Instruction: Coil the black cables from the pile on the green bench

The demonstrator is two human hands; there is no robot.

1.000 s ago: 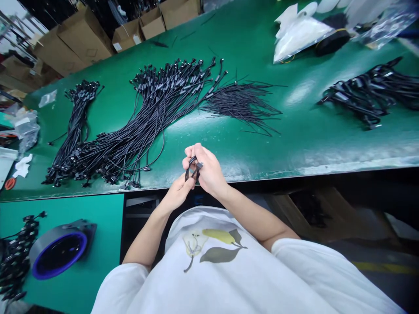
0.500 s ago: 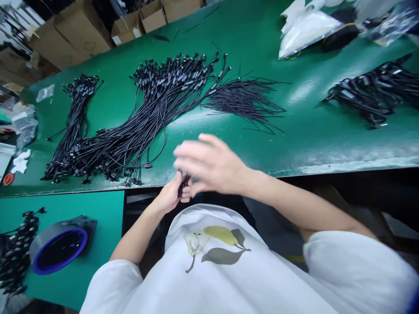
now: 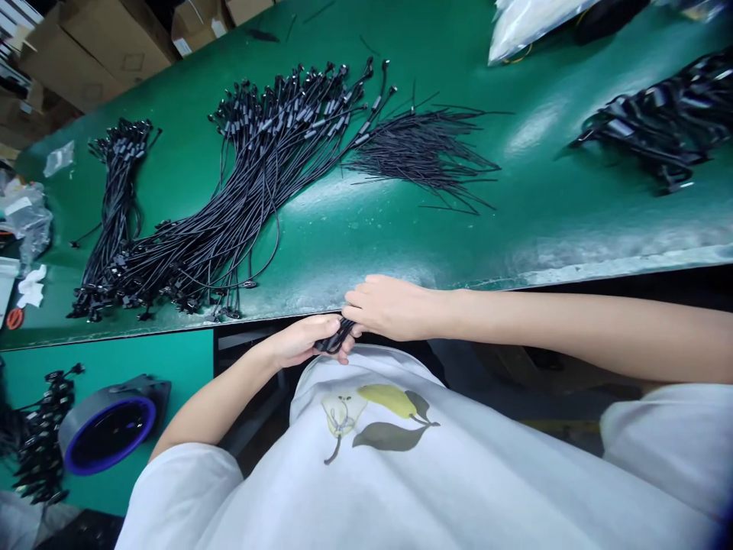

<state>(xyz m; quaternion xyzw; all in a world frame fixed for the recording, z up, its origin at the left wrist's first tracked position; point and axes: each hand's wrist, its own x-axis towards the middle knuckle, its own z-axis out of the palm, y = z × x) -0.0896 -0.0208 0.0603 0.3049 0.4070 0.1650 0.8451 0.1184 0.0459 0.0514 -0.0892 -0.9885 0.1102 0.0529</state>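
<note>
Hands together; left hand (image 3: 301,341) clamps a black cable (image 3: 337,338); right hand (image 3: 395,308) touches it

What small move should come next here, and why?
Probably the right hand should close on the black cable: its fingers lie extended against the cable without clearly gripping it, while the left hand alone holds the small bundle.

Cable bundles (image 3: 246,183) obstruct the green workbench (image 3: 532,206) ahead.

Black cables (image 3: 246,191); green workbench (image 3: 435,229); pear-print white T-shirt (image 3: 486,473)
</note>
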